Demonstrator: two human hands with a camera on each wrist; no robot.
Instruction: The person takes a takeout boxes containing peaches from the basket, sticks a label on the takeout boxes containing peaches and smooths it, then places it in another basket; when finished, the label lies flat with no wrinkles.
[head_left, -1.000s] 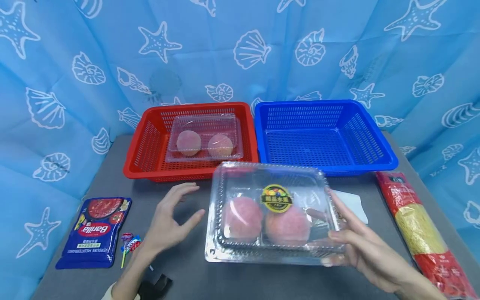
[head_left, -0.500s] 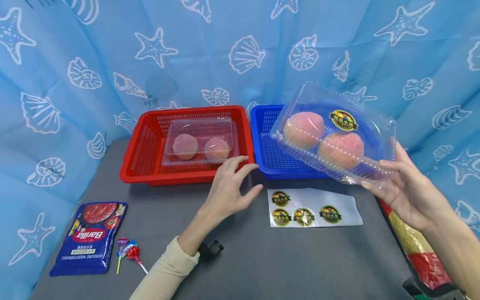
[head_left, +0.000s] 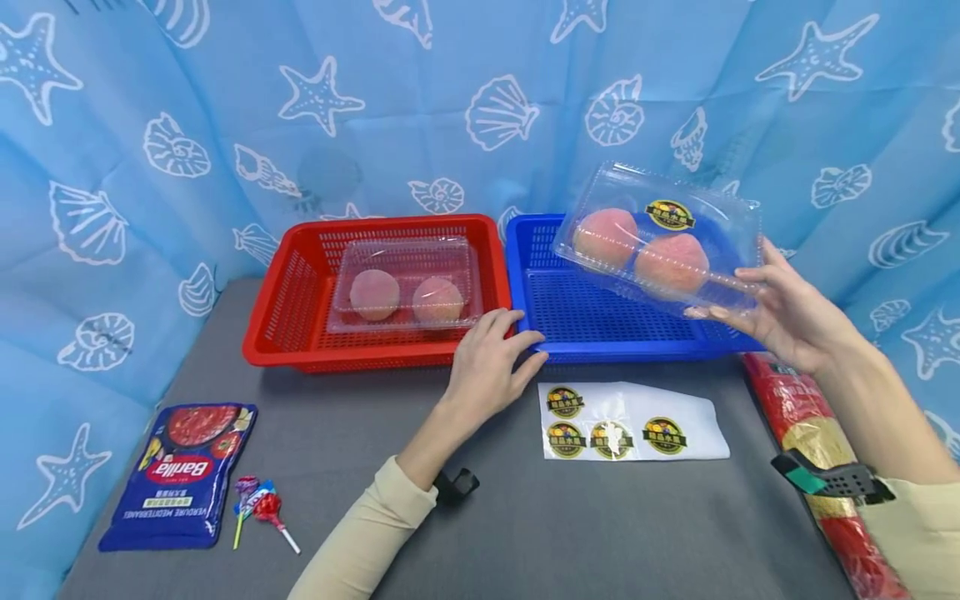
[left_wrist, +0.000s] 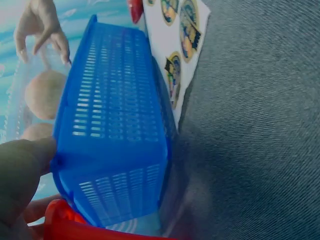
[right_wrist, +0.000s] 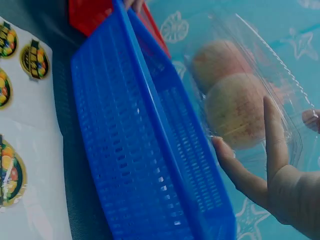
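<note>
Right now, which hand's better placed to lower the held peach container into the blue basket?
Right, I'd say: the right hand grips the clear peach container, tilted, apparently over the blue basket. The left hand, at the basket's near-left corner, isn't touching the container.

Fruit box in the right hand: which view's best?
Head: the whole box is in frame, with both peaches and the label clear. The right wrist view shows both peaches closer, but I can't make out the label. The left wrist view shows only part, behind the blue basket and left hand.
</note>
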